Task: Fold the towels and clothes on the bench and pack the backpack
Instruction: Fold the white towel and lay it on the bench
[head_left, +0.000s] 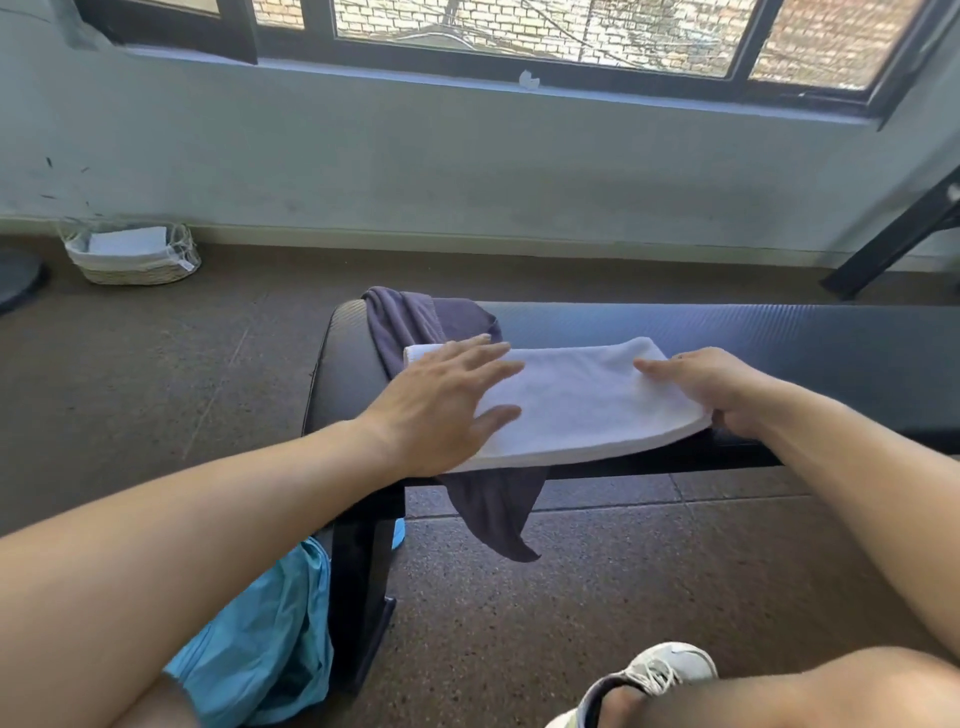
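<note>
Beneath a window, a dark padded bench (727, 332) holds a folded white towel (582, 400) lying over a loose grey garment (415, 317). Left hand (441, 400) lies flat with straight fingers on the towel's left end; right hand (722, 387) grips its right edge. Dragging the towel could likely pull the draped garment off. The towel looks soft, thick, neatly layered.

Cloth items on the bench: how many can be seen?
2: a folded white towel under both hands, and a dark cloth beneath it, draped over the bench edge. More may be hidden beneath them.
</note>
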